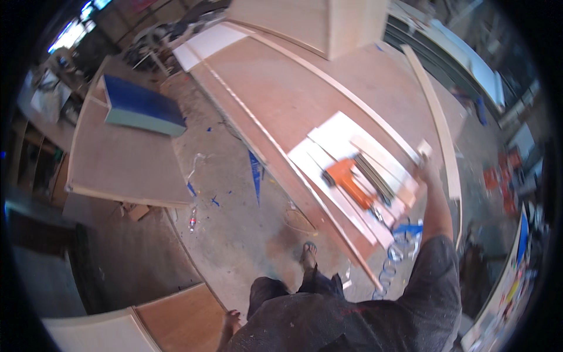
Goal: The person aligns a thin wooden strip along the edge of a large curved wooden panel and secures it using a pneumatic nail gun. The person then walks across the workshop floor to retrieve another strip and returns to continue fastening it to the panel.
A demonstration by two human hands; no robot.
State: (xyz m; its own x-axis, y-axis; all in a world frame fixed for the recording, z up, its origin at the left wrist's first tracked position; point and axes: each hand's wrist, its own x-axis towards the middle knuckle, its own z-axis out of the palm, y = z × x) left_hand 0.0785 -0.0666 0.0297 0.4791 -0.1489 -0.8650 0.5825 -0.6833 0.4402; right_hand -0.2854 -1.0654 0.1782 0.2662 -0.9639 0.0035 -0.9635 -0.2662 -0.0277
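Note:
At the right end of the long board, my right hand point(421, 169) is closed on a small pale wooden block point(424, 148). The hand is slightly blurred. Close beside it ends a long thin wooden strip point(346, 97). My left hand point(233, 320) hangs low by my side, near a brown panel point(179, 320); it appears empty, its fingers loosely bent. An orange nail gun point(352, 183) lies on white and pale board pieces point(328, 138) to the left of my right hand. A coiled air hose point(387, 273) hangs down below the tool.
The long brown board point(275, 88) carries the strips and a large pale box point(293, 23) at its far end. Another strip point(434, 117) lies to the right. A blue-topped panel piece point(143, 105) rests on a table point(126, 158) at left. Scraps litter the concrete floor point(234, 234).

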